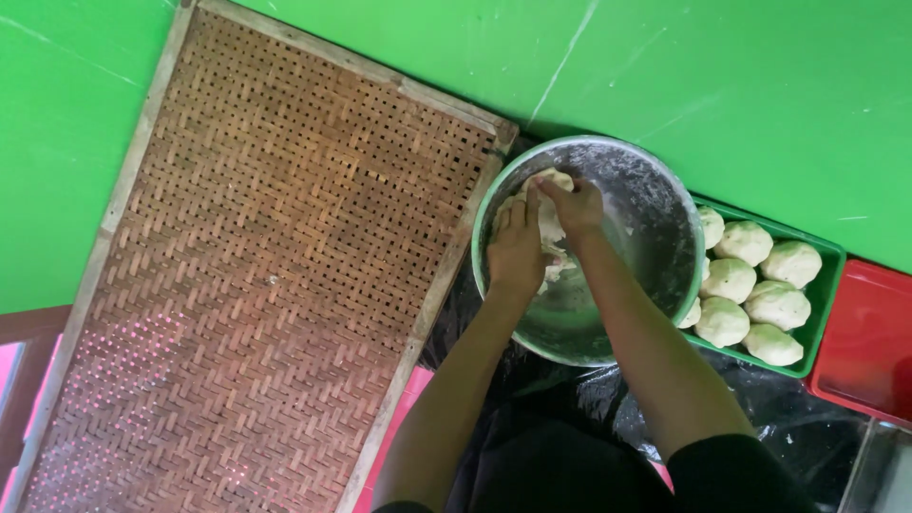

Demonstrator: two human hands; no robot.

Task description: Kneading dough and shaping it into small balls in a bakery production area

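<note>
Together, the left hand [516,249] and right hand [573,207] close around a pale dough lump [551,228] inside the floured metal bowl [655,218], pressing from both sides; finished dough balls [760,280] fill the green tray [825,285] alongside.

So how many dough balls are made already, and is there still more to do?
About seven round pale dough balls already sit in the green plastic tray. Right now the left hand and right hand press a lump of pale dough inside the floury round metal bowl. That lump is not yet a ball, and the big woven bamboo tray holds nothing.
</note>
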